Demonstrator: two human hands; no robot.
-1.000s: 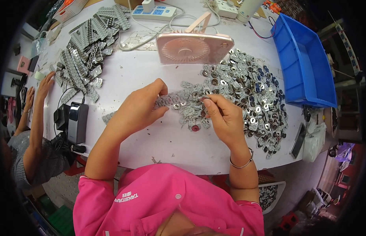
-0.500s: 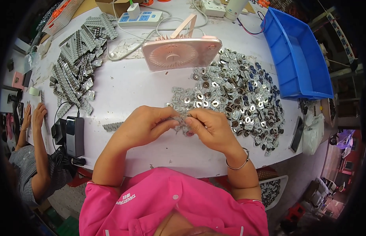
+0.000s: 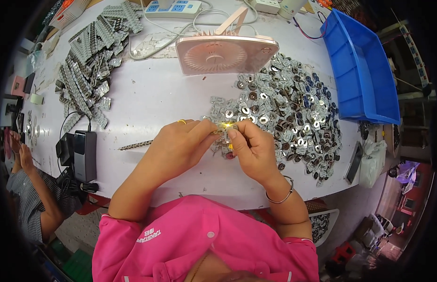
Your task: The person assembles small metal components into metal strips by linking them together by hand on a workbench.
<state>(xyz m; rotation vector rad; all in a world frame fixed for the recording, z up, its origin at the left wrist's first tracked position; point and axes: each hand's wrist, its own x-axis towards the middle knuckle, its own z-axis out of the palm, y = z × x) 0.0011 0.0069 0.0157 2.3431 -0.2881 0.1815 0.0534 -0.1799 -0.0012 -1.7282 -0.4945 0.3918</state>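
1. Both hands meet at the table's centre: the left hand and right hand pinch one small metal piece between closed fingertips.
2. Finished strips lie stacked at 10 o'clock; one strip sits at 9.
3. A large loose pile at 2 o'clock looks undone, so plenty is left.
4. Bare white table lies open at 11; the fan and blue bin crowd 12 to 2.

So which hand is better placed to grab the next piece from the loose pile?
Probably the right hand: the pile of small metal parts lies directly beside and beyond it. The left hand sits further from it, and both pinch the small part between them.
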